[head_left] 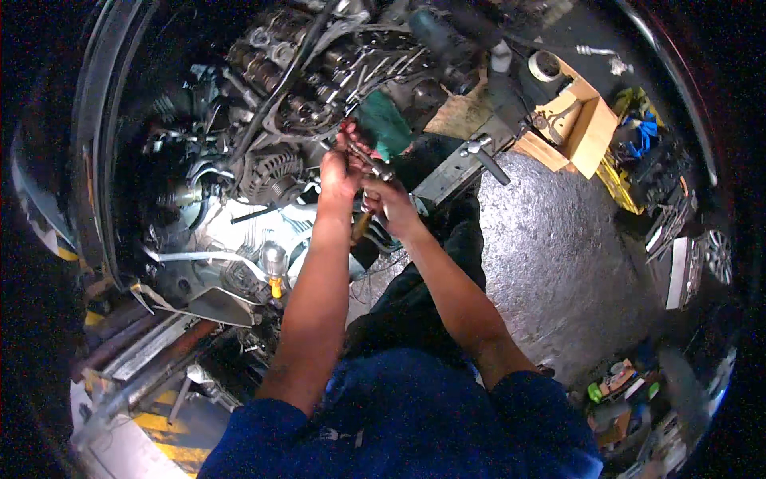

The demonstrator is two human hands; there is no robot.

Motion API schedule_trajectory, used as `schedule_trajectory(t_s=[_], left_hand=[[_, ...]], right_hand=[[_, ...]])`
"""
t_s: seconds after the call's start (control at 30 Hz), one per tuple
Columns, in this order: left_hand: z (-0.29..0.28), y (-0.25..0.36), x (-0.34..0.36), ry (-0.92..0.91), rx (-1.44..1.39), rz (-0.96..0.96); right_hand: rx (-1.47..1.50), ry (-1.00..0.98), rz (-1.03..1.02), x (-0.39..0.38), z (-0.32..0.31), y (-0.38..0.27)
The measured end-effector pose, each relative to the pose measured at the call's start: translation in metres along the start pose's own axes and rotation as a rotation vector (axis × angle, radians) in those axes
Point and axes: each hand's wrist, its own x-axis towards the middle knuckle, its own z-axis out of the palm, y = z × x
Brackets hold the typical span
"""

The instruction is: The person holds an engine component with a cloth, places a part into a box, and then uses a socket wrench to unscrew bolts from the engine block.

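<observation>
My left hand point(343, 172) is closed around a slim metal rod-shaped tool point(369, 161), held in front of the opened engine point(299, 88). The tool slants down to the right, toward my right hand point(388, 206). That hand sits just below its thicker end, fingers curled in. An amber, handle-like piece point(361, 228) shows beneath my right fingers; whether they grip it is hard to see. Just beyond both hands a dark green cloth point(384, 124) hangs at the engine's edge. To the left of my left hand is a ribbed pulley point(285, 190).
A lamp point(274, 267) with an orange end lies left of my left forearm. On the right, a T-handled tool point(485, 158) rests on a metal beam point(451, 177), near an open cardboard box point(594, 137) and a tape roll point(545, 66). Shiny floor point(550, 247) extends below.
</observation>
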Motion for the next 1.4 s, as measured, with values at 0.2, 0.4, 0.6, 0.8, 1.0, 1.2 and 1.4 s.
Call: schedule_trajectory(t_s=[0.2,0.4,0.6,0.8,1.0,1.2,1.4], left_hand=[[0.006,-0.009,0.011,0.354,0.110,0.153],[-0.019,0.001,0.021,-0.193,-0.115,-0.009],[-0.013,0.003,0.017,0.188,0.056,0.038],[-0.006,0.005,0.022,0.062,0.219,0.065],[-0.005,0.006,0.017,0.057,0.112,0.022],[-0.006,0.007,0.017,0.272,0.358,0.083],[-0.019,0.009,0.026,0.034,0.066,0.003]], right_hand=[[-1.865,0.289,-0.931,-0.001,-0.005,-0.028],[-0.056,-0.173,-0.144,0.017,-0.022,0.018],[-0.910,0.300,-0.383,-0.004,-0.001,-0.013],[-1.654,0.300,-0.717,0.017,-0.020,-0.007],[-0.007,-0.060,-0.058,0.034,-0.017,0.019],[-1.546,0.403,-0.947,0.020,-0.018,-0.006],[-0.156,-0.111,0.063,0.015,-0.023,-0.017]])
